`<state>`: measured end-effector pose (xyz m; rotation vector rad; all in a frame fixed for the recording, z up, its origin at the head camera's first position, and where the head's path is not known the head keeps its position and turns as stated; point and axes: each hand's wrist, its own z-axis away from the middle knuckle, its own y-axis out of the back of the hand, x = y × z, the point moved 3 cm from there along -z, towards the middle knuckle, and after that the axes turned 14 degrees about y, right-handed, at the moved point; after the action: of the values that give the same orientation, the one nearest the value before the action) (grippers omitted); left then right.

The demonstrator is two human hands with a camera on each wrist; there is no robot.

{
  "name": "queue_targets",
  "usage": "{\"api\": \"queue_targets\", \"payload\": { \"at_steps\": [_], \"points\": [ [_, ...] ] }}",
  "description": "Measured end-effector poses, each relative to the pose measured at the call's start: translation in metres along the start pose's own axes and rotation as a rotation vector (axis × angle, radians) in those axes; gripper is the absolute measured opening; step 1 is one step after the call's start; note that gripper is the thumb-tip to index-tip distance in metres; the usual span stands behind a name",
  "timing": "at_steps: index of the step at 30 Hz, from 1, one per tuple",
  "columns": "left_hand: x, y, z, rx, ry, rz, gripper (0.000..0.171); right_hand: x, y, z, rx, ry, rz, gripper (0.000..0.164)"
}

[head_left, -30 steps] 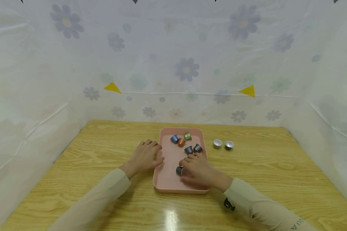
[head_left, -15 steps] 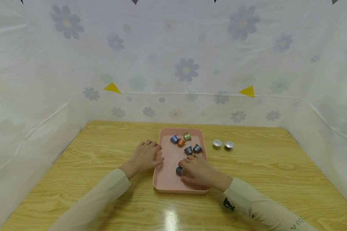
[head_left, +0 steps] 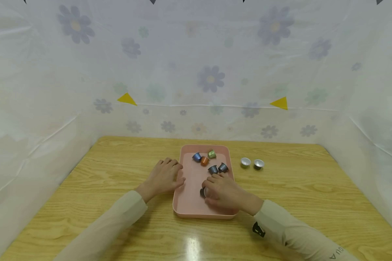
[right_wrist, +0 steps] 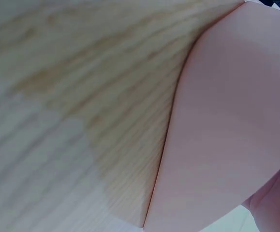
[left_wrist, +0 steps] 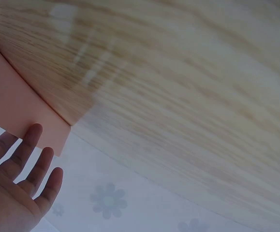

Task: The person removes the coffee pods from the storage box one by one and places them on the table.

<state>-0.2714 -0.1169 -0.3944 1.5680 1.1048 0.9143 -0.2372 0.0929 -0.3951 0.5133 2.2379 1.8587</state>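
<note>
A pink tray (head_left: 190, 204) lies on the table and holds several coffee capsules. My left hand (head_left: 163, 176) rests at its left rim with thumb over the edge; in the left wrist view its fingers (left_wrist: 28, 150) spread loosely along the outer wall. Inside the tray's near right part, my right hand (head_left: 224, 192) pinches a black coffee capsule (head_left: 202, 193) between thumb and forefinger, its silvery lid turned towards the palm. Just beyond the knuckles sit two dark grey capsules (head_left: 213, 169). Further back are a blue capsule (head_left: 197, 157), an orange capsule (head_left: 204, 161) and a green capsule (head_left: 211, 154).
Right of the tray, two capsules (head_left: 245, 162) stand lid up on the wooden table (head_left: 300, 181). A small black object (head_left: 258, 229) shows beside the right sleeve. A flower-patterned white sheet (head_left: 170, 72) closes off the back and sides.
The black capsule has turned slightly in the right fingers, so more of its silvery lid shows. The left hand and the other capsules stay as they were.
</note>
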Motion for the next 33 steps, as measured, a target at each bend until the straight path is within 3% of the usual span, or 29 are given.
{"api": "queue_targets", "payload": {
  "at_steps": [18,33],
  "points": [
    [0.001,0.000,0.000,-0.004,0.007,0.016,0.041,0.004,0.007,0.004,0.029,0.014,0.032,0.032],
    [0.000,-0.001,0.000,-0.012,0.009,0.012,0.042,0.016,0.011,0.014,0.026,-0.024,0.060,0.032]
  ]
}}
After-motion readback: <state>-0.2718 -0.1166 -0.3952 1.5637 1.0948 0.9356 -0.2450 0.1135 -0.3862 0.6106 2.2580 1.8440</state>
